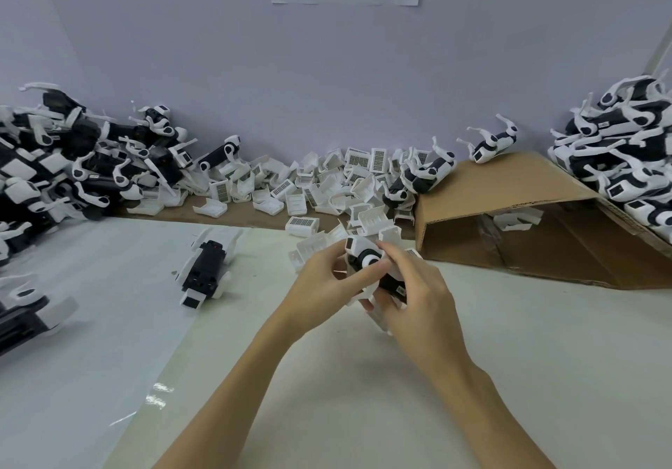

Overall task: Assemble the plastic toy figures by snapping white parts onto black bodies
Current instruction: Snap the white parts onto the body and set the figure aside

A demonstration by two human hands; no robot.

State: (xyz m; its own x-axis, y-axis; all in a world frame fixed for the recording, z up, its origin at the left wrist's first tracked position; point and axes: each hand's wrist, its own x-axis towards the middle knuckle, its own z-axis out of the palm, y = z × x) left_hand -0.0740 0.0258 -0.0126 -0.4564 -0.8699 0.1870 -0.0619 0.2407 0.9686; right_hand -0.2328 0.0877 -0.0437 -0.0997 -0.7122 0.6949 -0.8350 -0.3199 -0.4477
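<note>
Table [509, 377] carries everything, pale surface with a clear sheet [72, 323] on its left part. Cardboard flap [516, 192] leans at right back. Left pile of figures [65, 170] is big, mostly black bodies with limbs, looks like stock not yet finished, though hard to tell per piece. Right pile of figures [625, 148] sits on the cardboard, shows more white shell, likely done ones. Heap of loose white parts [312, 185] runs along the wall [327, 68] in the middle, many left. One lone figure [205, 270] lies on the sheet, well apart from the hands. Held figure [374, 268] is above table centre, between both hands, black body with white round joint showing. Left hand [320, 283] grips its near-left side, fingers curled round it. Right hand [414, 286] wraps it from the right, fingers clamped on body, index fingertip on top of it. Judgement: mid-batch, current snap in progress, seating not visible; plenty of bodies and parts left.
</note>
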